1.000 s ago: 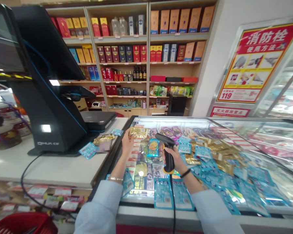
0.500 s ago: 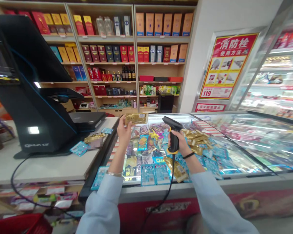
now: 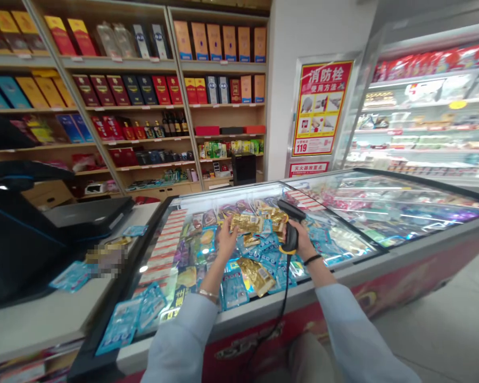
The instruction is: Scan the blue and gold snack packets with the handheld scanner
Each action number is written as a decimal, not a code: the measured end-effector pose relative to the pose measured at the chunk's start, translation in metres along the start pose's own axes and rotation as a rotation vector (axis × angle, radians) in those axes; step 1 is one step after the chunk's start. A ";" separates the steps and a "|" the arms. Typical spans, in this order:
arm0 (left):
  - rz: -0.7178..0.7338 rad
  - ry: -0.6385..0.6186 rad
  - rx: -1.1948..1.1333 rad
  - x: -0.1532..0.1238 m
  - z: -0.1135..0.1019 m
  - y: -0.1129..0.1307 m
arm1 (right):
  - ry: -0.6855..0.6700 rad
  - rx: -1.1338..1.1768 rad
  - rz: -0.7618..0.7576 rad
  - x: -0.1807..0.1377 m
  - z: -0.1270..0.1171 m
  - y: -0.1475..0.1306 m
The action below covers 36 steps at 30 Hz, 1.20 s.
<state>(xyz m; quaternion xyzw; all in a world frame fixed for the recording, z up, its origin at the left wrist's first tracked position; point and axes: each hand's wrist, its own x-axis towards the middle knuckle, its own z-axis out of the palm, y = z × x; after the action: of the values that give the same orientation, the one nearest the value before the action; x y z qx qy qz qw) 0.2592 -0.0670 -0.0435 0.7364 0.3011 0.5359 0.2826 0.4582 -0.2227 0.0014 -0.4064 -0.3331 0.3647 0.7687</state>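
Note:
My left hand (image 3: 225, 242) is closed on the edge of a gold foil packet (image 3: 245, 222), held over the glass top of a chest freezer (image 3: 165, 247). In my right hand (image 3: 303, 242) is a black and yellow barcode scanner (image 3: 290, 235), my fingers wrapped round its handle. The scanner's head points up and left, and its cable hangs down the freezer's front. Beneath both hands lies a heap of blue packets (image 3: 234, 291) and gold ones, including a gold packet (image 3: 257, 276) near the front edge. Two more blue packets (image 3: 122, 325) rest on the freezer's left corner.
To the left stands a white counter (image 3: 35, 319) with a black checkout machine (image 3: 16, 234); a blue packet (image 3: 72, 275) and a partly blurred gold item lie beside it. Shelves of boxes (image 3: 213, 41) line the back wall. A lit display fridge (image 3: 427, 114) stands at the right.
My view has turned to the right. My left hand has brought the gold packet down and rightward over the heap, closer to the scanner. My right hand still grips the scanner.

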 end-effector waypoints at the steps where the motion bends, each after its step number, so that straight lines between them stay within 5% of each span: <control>1: -0.022 0.006 -0.010 -0.001 0.001 -0.004 | -0.005 0.009 0.001 0.000 -0.005 0.003; 8: -0.075 -0.026 -0.011 -0.005 0.000 -0.018 | 0.022 0.054 0.022 0.001 -0.020 0.020; 17: -0.027 -0.143 0.477 -0.017 0.011 -0.032 | 0.053 0.063 0.062 0.001 -0.025 0.024; 36: -0.050 -0.269 0.498 -0.014 0.008 -0.029 | 0.048 0.102 0.096 0.007 -0.033 0.035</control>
<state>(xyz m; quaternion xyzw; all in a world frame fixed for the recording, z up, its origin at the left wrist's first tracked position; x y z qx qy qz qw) 0.2597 -0.0596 -0.0759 0.8399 0.4015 0.3358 0.1437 0.4777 -0.2154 -0.0424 -0.3909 -0.2759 0.4076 0.7778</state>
